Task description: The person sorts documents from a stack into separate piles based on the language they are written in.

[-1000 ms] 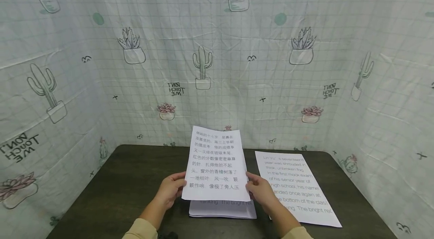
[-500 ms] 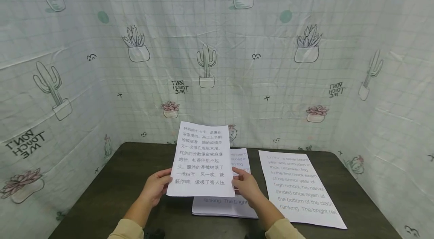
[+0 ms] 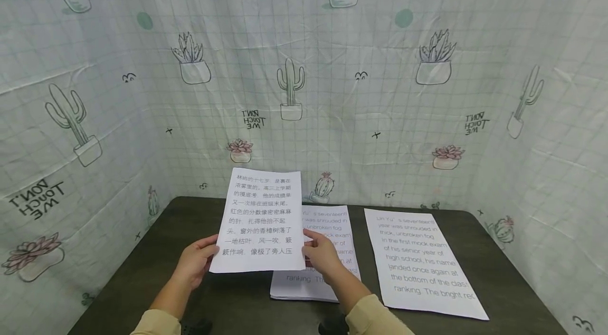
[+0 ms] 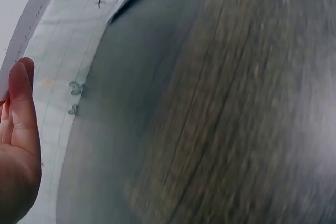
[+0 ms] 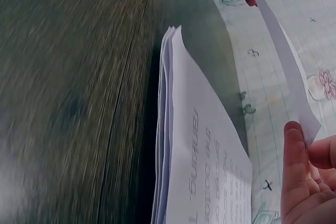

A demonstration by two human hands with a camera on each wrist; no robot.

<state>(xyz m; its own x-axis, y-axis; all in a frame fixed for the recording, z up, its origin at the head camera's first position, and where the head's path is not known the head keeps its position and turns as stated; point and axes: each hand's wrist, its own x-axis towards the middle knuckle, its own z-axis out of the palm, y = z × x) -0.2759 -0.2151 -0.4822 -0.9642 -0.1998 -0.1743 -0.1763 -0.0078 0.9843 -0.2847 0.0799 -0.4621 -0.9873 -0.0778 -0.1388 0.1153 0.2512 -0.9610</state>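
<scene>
A white sheet of paper printed with Chinese text is held up, tilted toward the head camera. My left hand pinches its left edge low down, and my right hand pinches the right edge at a similar height. In the right wrist view the sheet shows edge-on, raised off the table, between the thumb and fingers of the right hand. The left wrist view catches part of the left hand at the sheet's edge. Below and right lies a stack of paper with English print, partly covered by the sheet.
To the right, another English-printed sheet lies flat on the dark wooden table. A white curtain with cactus drawings hangs around the back and sides. Two dark objects show at the table's near edge.
Both hands have carried the Chinese-printed sheet leftward from over the stack, uncovering more of the English-printed stack. The sheet on the right lies still.
</scene>
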